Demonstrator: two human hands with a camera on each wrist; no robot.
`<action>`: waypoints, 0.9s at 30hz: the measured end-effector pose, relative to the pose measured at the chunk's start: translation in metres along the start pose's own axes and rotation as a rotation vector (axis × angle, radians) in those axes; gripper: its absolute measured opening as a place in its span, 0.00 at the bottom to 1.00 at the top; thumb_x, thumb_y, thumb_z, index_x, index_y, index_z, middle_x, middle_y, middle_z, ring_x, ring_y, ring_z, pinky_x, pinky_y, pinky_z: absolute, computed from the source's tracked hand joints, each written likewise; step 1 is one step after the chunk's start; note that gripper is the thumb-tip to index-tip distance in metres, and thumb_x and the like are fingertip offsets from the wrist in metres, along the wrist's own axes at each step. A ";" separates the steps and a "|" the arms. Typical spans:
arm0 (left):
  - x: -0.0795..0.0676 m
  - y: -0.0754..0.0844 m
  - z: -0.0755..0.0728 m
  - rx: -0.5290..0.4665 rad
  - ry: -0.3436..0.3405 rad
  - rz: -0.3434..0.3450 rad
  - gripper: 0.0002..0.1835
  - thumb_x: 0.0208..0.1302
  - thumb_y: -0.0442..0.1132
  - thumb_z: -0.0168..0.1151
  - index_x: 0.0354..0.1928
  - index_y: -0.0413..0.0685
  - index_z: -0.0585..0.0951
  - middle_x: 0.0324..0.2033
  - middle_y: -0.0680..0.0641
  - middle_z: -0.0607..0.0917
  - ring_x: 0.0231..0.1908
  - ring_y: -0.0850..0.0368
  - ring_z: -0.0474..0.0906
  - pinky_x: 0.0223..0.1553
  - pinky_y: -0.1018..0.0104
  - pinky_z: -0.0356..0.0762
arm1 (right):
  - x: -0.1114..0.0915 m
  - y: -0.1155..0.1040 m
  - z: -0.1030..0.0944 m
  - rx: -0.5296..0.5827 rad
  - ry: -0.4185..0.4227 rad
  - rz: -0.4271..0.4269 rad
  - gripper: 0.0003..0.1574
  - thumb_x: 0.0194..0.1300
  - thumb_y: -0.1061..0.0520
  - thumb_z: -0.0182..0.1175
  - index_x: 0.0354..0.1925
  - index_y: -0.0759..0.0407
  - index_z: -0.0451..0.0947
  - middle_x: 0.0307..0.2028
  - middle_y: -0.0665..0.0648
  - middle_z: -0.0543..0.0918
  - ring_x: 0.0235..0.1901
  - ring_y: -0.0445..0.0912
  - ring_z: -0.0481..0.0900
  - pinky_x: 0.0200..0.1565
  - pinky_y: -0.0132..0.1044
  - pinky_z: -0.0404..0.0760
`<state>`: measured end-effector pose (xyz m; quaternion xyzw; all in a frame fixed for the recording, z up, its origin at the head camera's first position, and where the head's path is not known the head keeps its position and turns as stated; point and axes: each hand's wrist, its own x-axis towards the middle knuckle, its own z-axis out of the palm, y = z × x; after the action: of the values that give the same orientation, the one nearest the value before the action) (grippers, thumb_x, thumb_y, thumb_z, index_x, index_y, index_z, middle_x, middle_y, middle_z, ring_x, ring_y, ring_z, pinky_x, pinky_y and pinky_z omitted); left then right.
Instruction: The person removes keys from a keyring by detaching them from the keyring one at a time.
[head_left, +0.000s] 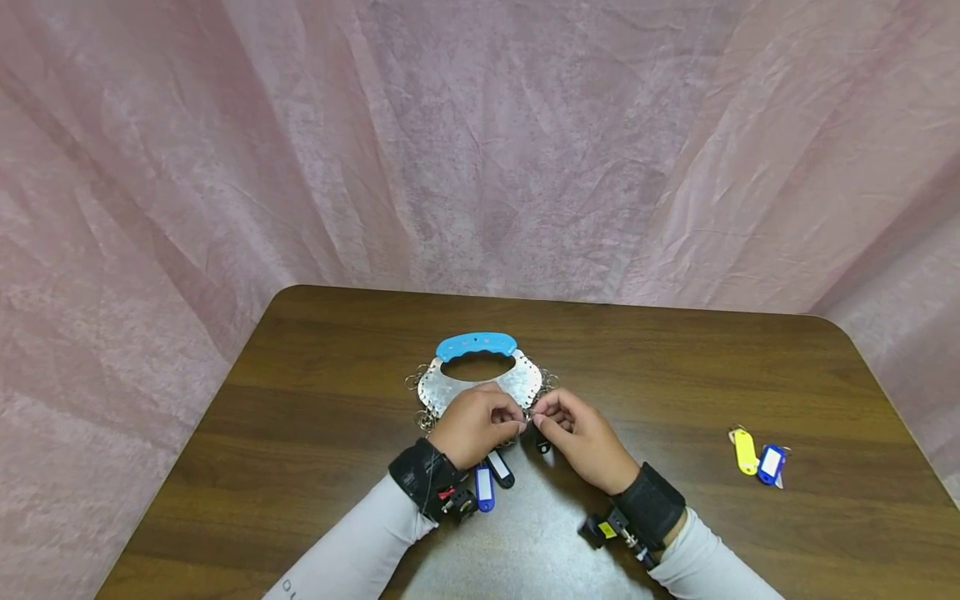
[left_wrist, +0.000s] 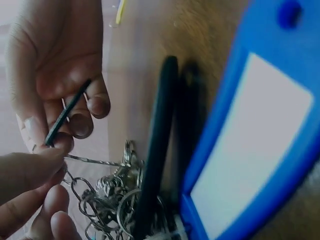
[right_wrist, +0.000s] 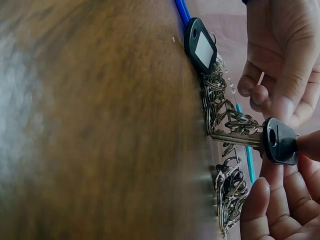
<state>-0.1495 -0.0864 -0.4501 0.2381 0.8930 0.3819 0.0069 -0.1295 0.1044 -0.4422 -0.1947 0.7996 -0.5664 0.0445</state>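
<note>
A key with a black plastic head (right_wrist: 280, 142) is pinched between the thumb and fingers of my right hand (head_left: 588, 440), its metal blade pointing down toward the table. Close beside it, my left hand (head_left: 474, 427) pinches a small metal ring (left_wrist: 65, 167) at the key's head. Both hands meet over the front edge of a silver plate (head_left: 517, 381) with a light blue grip (head_left: 477, 344). Clusters of linked metal rings (right_wrist: 215, 105) hang from the plate's rim. Below my left hand lie a black key tag (head_left: 501, 468) and a blue key tag (head_left: 484, 488) with white labels.
A yellow key tag (head_left: 745, 452) and another blue tag (head_left: 771, 463) lie together on the right side of the brown wooden table (head_left: 360, 333). Pink curtains (head_left: 480, 150) hang behind the table. Wrist cameras are strapped to both my wrists.
</note>
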 end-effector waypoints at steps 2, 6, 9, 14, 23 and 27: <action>0.000 0.000 0.000 -0.022 0.019 -0.016 0.03 0.55 0.39 0.69 0.28 0.55 0.83 0.24 0.59 0.74 0.26 0.66 0.70 0.27 0.72 0.71 | 0.000 0.000 0.000 0.003 -0.003 -0.003 0.03 0.65 0.68 0.56 0.38 0.65 0.73 0.32 0.63 0.78 0.31 0.52 0.76 0.30 0.33 0.75; -0.001 -0.001 0.001 -0.067 0.041 -0.042 0.02 0.57 0.39 0.68 0.28 0.54 0.83 0.24 0.59 0.74 0.26 0.66 0.71 0.27 0.71 0.72 | 0.000 0.000 0.000 0.004 -0.010 -0.004 0.03 0.65 0.68 0.56 0.38 0.66 0.73 0.32 0.64 0.78 0.31 0.54 0.76 0.30 0.33 0.75; 0.000 -0.001 0.001 -0.078 0.032 -0.038 0.02 0.55 0.38 0.68 0.28 0.53 0.83 0.24 0.58 0.75 0.26 0.66 0.71 0.27 0.71 0.72 | 0.000 0.000 0.001 0.008 -0.008 -0.002 0.03 0.65 0.69 0.55 0.38 0.67 0.72 0.32 0.65 0.78 0.32 0.54 0.76 0.31 0.33 0.75; 0.001 -0.002 0.001 -0.063 -0.005 -0.021 0.06 0.50 0.33 0.69 0.30 0.50 0.82 0.25 0.54 0.77 0.27 0.64 0.72 0.28 0.71 0.71 | 0.000 0.000 0.000 0.016 -0.003 0.011 0.03 0.65 0.69 0.55 0.39 0.68 0.72 0.32 0.66 0.77 0.31 0.54 0.76 0.31 0.33 0.75; 0.001 -0.005 0.002 -0.027 -0.006 -0.018 0.08 0.49 0.33 0.70 0.30 0.51 0.81 0.25 0.52 0.76 0.27 0.62 0.72 0.29 0.70 0.71 | 0.001 -0.001 -0.001 0.023 0.000 0.025 0.03 0.65 0.69 0.55 0.39 0.68 0.72 0.32 0.65 0.78 0.31 0.52 0.76 0.30 0.33 0.74; 0.002 -0.006 0.002 -0.009 0.013 -0.010 0.07 0.50 0.34 0.70 0.29 0.52 0.82 0.25 0.53 0.76 0.27 0.64 0.71 0.28 0.71 0.70 | 0.001 0.000 -0.001 0.014 0.004 0.027 0.03 0.65 0.68 0.55 0.39 0.66 0.72 0.32 0.64 0.78 0.30 0.50 0.75 0.30 0.33 0.74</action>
<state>-0.1529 -0.0877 -0.4557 0.2312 0.8924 0.3876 0.0041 -0.1303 0.1049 -0.4416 -0.1822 0.7982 -0.5718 0.0519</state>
